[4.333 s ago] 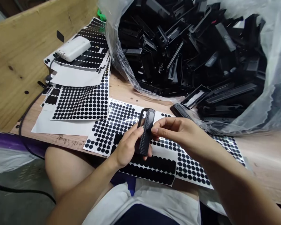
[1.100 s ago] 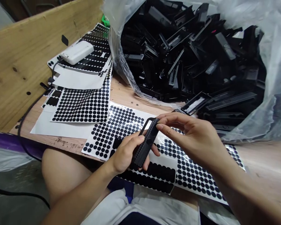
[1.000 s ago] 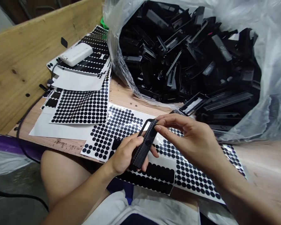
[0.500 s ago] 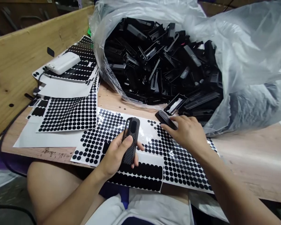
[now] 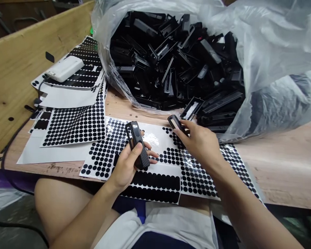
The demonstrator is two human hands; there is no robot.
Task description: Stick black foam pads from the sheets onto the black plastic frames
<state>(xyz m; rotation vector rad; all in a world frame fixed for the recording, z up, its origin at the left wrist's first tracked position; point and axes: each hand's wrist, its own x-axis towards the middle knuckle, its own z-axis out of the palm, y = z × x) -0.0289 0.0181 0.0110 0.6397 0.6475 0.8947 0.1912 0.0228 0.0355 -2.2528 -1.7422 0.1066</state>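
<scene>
Just one black casing [image 5: 136,132] per hand [image 5: 124,167]

A clear plastic bag [image 5: 264,69] lay open on the surface [image 5: 280,166], holding a heap of dark parts [image 5: 145,52]. In front of the bag, the left hand [image 5: 126,164] held a weave-textured black case [image 5: 143,157] at a tilt, thumb across its side. Closer to the bag's mouth, the right hand [image 5: 202,138] gripped a second case [image 5: 174,121], a pale strip showing in it. A large dotted sheet [image 5: 197,173] spread in front of the bag, below both hands; a smaller sheet [image 5: 155,181] with rows of touching black discs overlapped it, farther from the bag. Left of the bag, a white box [image 5: 67,67] with a dark cable [image 5: 12,138] rested on piled sheets [image 5: 75,124].
</scene>
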